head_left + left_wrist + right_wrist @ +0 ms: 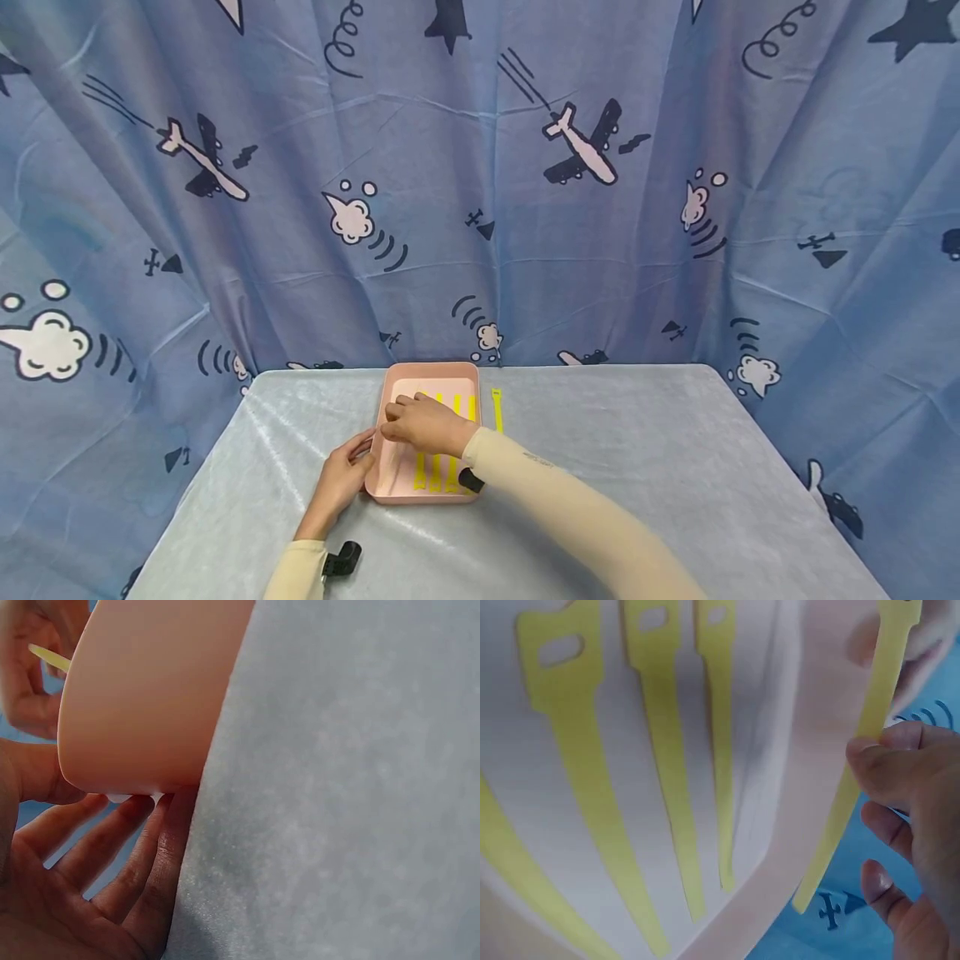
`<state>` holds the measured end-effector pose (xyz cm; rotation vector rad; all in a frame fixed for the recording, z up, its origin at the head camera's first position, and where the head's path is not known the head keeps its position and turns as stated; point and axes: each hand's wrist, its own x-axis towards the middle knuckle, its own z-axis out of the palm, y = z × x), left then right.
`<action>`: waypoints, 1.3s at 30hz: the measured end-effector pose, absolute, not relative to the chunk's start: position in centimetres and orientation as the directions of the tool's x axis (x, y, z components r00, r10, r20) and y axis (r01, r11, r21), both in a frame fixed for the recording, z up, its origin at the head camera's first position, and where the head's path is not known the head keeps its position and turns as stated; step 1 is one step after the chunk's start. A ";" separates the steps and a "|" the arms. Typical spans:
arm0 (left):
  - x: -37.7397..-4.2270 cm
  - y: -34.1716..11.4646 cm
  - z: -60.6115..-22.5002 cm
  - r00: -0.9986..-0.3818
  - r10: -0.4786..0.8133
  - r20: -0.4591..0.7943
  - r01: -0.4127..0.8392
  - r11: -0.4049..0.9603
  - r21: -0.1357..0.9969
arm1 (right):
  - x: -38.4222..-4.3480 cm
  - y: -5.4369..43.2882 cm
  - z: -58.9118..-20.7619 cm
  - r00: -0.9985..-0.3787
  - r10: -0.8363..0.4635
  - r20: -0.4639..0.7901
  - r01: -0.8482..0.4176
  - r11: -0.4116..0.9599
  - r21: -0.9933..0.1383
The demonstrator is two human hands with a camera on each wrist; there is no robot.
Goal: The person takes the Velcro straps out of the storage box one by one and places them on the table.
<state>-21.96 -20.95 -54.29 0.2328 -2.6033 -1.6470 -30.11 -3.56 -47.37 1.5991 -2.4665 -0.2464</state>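
My right hand (427, 425) is over the left part of a pink tray (397, 499). In the right wrist view its thumb and forefinger pinch a yellow cable tie strap (831, 829) above the tray's side. At the tray's left side, my left hand (339, 482) holds the wall, thumb at the rim and fingers against the outside, as the left wrist view shows. Several more yellow straps (585, 750), each with a slotted head, lie side by side on the tray floor. My right hand and forearm hide part of them in the head view.
Just right of the tray another yellow strap (497, 408) lies on the pale grey table cover (637, 467). A blue patterned curtain (450, 167) hangs behind the table's far edge. Black wrist cameras (343, 559) are worn on both wrists.
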 end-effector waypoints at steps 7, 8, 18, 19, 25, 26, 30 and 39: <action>-22.0 -20.9 -54.5 -0.985 -0.161 -0.058 -0.121 0.412 0.903 | -29.9 -2.0 -47.3 -0.423 -0.891 0.164 -0.888 0.444 0.122; -22.0 -20.9 -54.5 -0.985 -0.162 -0.058 -0.121 0.411 0.904 | -29.8 -1.8 -47.3 -0.426 -0.887 0.179 -0.887 0.449 0.112; -21.7 -20.7 -54.2 -0.983 -0.168 -0.071 -0.135 0.414 0.900 | -28.1 0.7 -45.8 -0.433 -0.807 0.401 -0.897 0.431 -0.101; -21.7 -20.7 -54.2 -0.983 -0.170 -0.072 -0.137 0.412 0.901 | -28.0 0.8 -45.8 -0.432 -0.799 0.418 -0.898 0.425 -0.115; -21.8 -20.7 -54.3 -0.983 -0.169 -0.070 -0.136 0.416 0.899 | -27.5 1.8 -45.9 -0.465 -0.759 0.456 -0.883 0.431 -0.185; -21.7 -20.7 -54.3 -0.983 -0.170 -0.069 -0.135 0.418 0.898 | -27.4 1.9 -45.9 -0.472 -0.751 0.461 -0.880 0.429 -0.202; -21.6 -20.7 -54.3 -0.983 -0.169 -0.065 -0.132 0.420 0.898 | -27.2 2.4 -45.8 -0.494 -0.712 0.499 -0.869 0.404 -0.285; -21.6 -20.6 -54.1 -0.983 -0.170 -0.076 -0.139 0.400 0.906 | -26.7 3.3 -45.3 -0.558 -0.621 0.551 -0.827 0.361 -0.431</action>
